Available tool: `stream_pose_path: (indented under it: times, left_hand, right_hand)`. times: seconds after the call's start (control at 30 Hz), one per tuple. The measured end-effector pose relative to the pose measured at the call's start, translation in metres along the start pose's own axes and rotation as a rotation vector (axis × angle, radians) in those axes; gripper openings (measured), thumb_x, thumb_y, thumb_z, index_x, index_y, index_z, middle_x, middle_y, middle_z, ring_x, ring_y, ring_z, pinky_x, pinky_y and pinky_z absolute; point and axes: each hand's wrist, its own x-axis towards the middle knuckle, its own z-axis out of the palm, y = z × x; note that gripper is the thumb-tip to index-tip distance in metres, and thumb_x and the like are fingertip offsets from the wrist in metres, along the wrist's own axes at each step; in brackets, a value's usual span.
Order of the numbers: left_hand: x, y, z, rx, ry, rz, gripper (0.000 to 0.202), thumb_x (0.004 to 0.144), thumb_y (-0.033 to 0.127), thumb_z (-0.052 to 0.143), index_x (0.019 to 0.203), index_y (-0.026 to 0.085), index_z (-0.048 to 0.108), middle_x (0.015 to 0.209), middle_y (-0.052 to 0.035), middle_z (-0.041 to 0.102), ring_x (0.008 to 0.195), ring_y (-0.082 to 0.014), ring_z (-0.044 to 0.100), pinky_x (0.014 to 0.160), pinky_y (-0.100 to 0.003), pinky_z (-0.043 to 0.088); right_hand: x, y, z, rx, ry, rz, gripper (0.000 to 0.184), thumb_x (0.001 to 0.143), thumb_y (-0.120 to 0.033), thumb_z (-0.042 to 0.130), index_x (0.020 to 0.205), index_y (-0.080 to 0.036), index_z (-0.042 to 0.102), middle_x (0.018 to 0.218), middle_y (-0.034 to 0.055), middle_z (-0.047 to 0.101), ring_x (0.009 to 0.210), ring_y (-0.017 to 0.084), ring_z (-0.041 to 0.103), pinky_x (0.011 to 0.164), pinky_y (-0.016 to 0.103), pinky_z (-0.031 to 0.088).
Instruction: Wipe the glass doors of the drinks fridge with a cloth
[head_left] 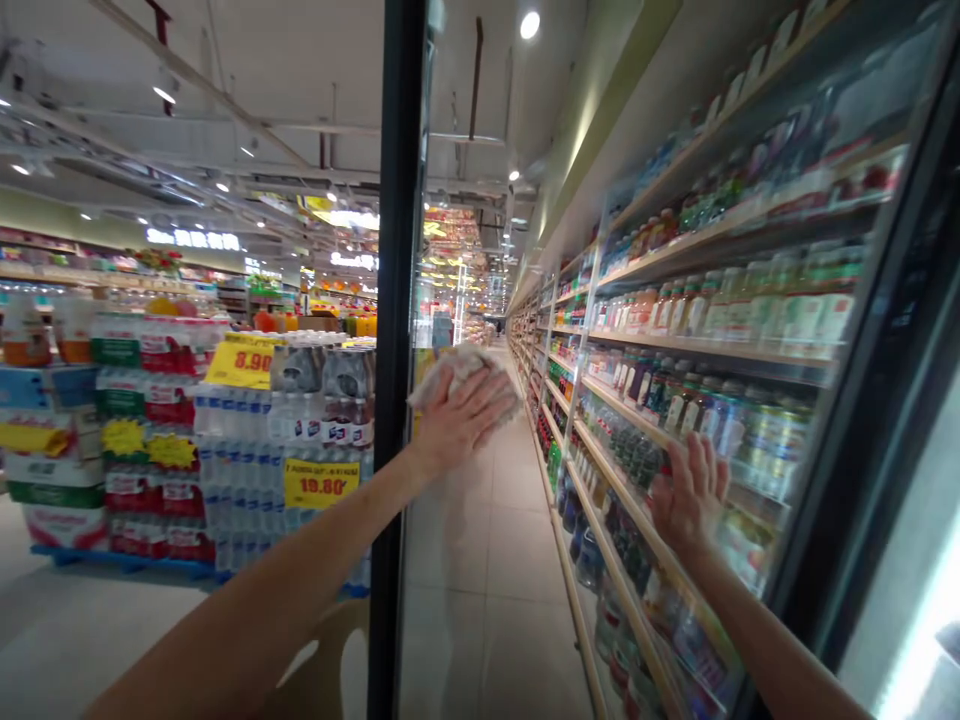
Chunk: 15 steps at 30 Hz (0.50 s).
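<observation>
My left hand (466, 412) lies spread over a crumpled pale cloth (450, 362) and presses it to the glass door (457, 570), close to the dark frame (394, 300) on the left. Part of the cloth is hidden under the palm. My right hand (688, 492) is raised lower down on the right, fingers stretched and apart, with nothing seen in it. It is at the glass, in front of rows of bottles; whether the palm touches the pane I cannot tell.
Drink shelves (712, 345) run into the distance on the right, seen through or mirrored in the glass. Beyond the left frame stand stacked bottle packs (240, 450) on a blue pallet (127, 562), with yellow price signs (321, 484). Another dark frame (847, 400) slants at the right.
</observation>
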Motion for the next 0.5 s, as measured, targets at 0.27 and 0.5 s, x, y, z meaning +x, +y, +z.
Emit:
stream_pose_path:
  times: [0.27,0.5]
  left_hand:
    - [-0.011,0.037,0.012,-0.21,-0.101,0.619,0.039,0.091,0.025,0.036,0.126,0.032,0.049,0.143,0.011,0.038,0.141,-0.0121,0.005,0.116,-0.045,-0.008]
    - [0.041,0.038,0.01,-0.087,0.027,0.074,0.042,0.092,0.028,0.038,0.134,0.027,0.041,0.145,0.0018,0.035,0.14,-0.021,0.016,0.112,-0.053,-0.013]
  right_hand:
    - [0.0,-0.001,-0.001,-0.002,-0.027,0.012,0.057,0.089,-0.027,0.041,0.143,-0.022,0.025,0.146,0.0131,0.032,0.136,0.029,0.027,0.109,0.052,0.021]
    - [0.001,-0.001,-0.002,0.005,-0.017,0.01,0.057,0.09,-0.03,0.04,0.144,-0.023,0.024,0.146,0.0125,0.031,0.136,0.028,0.026,0.109,0.052,0.021]
